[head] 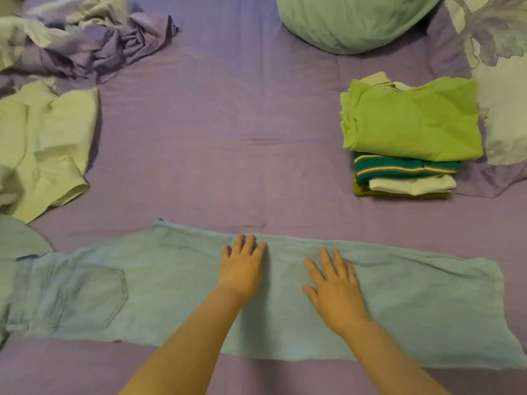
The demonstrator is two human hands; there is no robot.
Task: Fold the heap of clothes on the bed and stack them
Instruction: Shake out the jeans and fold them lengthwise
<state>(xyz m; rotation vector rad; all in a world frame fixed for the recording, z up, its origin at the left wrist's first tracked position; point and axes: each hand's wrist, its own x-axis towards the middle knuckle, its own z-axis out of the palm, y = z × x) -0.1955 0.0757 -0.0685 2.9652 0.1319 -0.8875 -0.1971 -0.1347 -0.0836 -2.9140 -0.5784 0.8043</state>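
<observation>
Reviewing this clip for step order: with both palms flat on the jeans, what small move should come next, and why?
Probably fold the leg end over toward the waist. The jeans lie flat and lengthwise on the bed sheet, both the left hand and right hand pressing mid-length, and the folded stack waits to the right.

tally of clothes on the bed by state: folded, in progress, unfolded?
Folded, in the stack: 4 visible layers (lime green, teal striped, white, olive)
In progress: 1, the light blue jeans, both hands flat on them
Unfolded: 1 pale yellow garment, plus 1 crumpled heap, pieces uncountable
Total: 6 plus the heap
</observation>
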